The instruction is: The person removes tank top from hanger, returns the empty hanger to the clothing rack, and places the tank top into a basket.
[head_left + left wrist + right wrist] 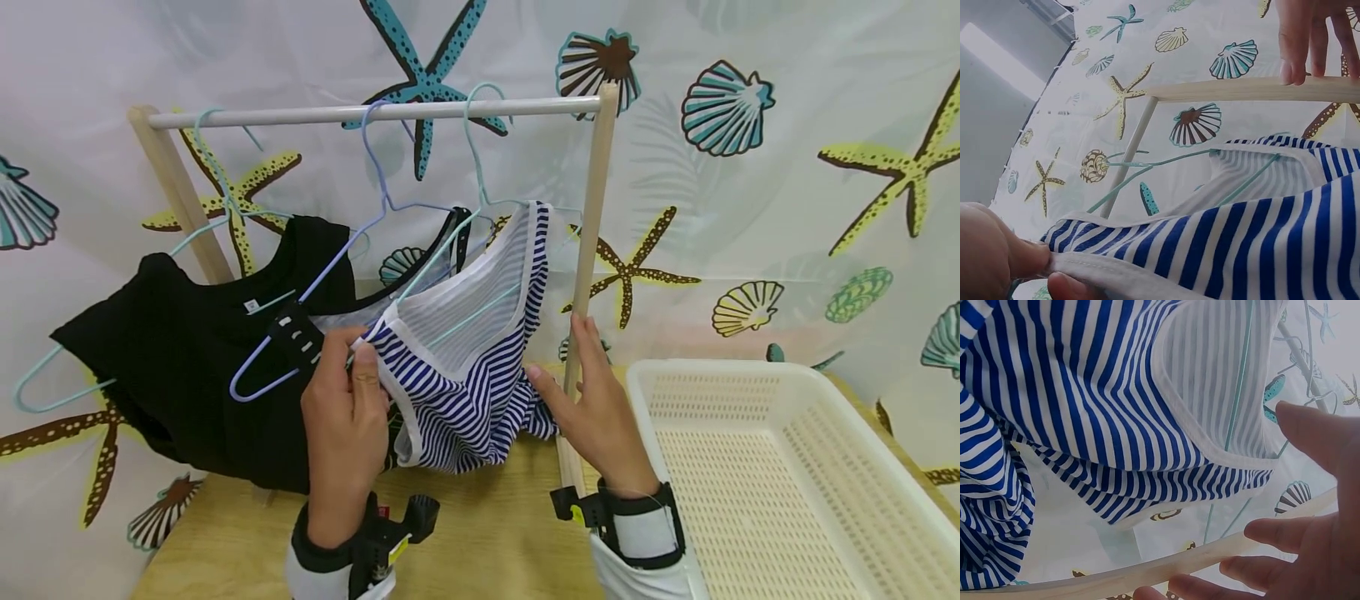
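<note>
A blue-and-white striped tank top (465, 400) with white trim hangs on a mint green hanger (477, 158) hooked over the rack's rod. My left hand (345, 425) pinches its left shoulder edge between thumb and fingers; the left wrist view shows the trim (1110, 265) there. To the right, my right hand (600, 408) has its fingers spread beside the rack's wooden post (596, 208). Whether those fingers touch the post I cannot tell. In the right wrist view, the right hand (1316, 531) holds nothing, and the striped fabric hangs apart from it.
A black shirt (202, 358) hangs at the left on another mint hanger (217, 167). Between the shirts, a blue hanger (375, 167) bears a black-trimmed garment. On the wooden table (495, 533), a white plastic basket (697, 371) stands right of the rack. A patterned curtain hangs behind.
</note>
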A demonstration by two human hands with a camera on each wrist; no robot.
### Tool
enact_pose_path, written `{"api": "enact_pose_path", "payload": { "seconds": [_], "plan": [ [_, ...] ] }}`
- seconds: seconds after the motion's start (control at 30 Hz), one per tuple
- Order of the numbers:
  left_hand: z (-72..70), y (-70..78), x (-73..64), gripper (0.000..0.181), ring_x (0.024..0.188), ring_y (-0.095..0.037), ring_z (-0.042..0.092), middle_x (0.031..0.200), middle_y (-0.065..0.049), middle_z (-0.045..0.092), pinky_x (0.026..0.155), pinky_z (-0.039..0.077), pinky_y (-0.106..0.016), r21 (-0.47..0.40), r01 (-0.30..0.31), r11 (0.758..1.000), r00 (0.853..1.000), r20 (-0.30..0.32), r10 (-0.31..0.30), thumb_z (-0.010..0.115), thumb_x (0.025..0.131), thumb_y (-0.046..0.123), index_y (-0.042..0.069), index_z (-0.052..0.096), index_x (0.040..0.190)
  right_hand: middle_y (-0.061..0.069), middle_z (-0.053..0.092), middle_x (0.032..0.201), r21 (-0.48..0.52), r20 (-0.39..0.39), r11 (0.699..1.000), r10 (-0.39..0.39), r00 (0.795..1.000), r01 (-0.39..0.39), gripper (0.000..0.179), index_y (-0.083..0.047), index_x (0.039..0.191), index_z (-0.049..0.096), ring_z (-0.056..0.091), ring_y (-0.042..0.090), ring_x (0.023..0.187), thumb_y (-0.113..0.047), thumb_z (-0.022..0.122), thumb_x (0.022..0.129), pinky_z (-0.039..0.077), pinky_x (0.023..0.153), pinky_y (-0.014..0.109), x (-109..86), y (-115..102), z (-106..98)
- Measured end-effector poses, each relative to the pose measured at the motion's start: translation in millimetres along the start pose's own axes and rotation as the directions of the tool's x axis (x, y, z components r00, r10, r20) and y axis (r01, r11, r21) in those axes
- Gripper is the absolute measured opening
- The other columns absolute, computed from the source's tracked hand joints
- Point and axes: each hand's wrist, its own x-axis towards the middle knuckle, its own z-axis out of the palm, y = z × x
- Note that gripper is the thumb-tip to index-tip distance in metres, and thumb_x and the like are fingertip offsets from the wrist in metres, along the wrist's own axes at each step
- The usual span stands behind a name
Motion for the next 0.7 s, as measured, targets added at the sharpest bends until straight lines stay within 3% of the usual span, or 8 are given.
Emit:
{"api": "enact_pose_path", "payload": {
  "seconds": [0.37, 0.7],
  "plan": [
    [0.4, 0.6, 1.7, 0.019, 0.059, -0.014, 0.048, 0.076, -0.009, 0.050, 0.052, 0.041, -0.020, -0.009, -0.074, 0.997, 0.993, -0.098, 0.072, 0.045, 0.103, 0.012, -0.003, 0.054, 0.108, 0.006, 0.004, 0.161, 0.000, 0.000, 1.000, 0.000, 1.000, 0.000, 0.082, -0.019, 0.155, 0.015, 0.025, 0.036, 0.141, -0.045, 0.061, 0.093, 0.039, 0.097, 0.059, 0.9, 0.2, 0.2],
    [6.7, -2.2, 1.1, 0.020, 0.061, -0.013, 0.048, 0.090, -0.014, 0.050, 0.054, 0.043, -0.016, -0.024, -0.074, 0.997, 0.987, -0.144, 0.070, 0.045, 0.102, 0.011, -0.003, 0.056, 0.111, -0.003, 0.000, 0.161, 0.027, -0.016, 0.999, -0.023, 1.000, 0.023, 0.082, -0.021, 0.156, 0.015, 0.023, 0.037, 0.141, -0.041, 0.063, 0.092, 0.041, 0.093, 0.060, 0.1, 1.7, 0.0]
  ]
}}
